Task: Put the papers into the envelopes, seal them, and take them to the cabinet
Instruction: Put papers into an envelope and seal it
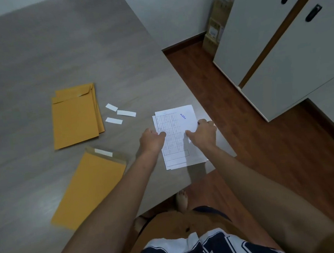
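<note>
While the stack of envelopes [74, 116] sits far left on the bench [54, 45], the lone envelope [91, 189] lies nearer, its long axis slanting and its open flap end aimed up-right toward the papers [175, 143]. The left hand [151, 139] pinches their left edge and the right hand [203, 133] grips the right edge, fingers curled. The papers are at the bench's right corner, and the left hand is closer to that envelope.

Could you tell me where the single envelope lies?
Head view: the single envelope lies on the table left of the papers, below the envelope stack.
</note>
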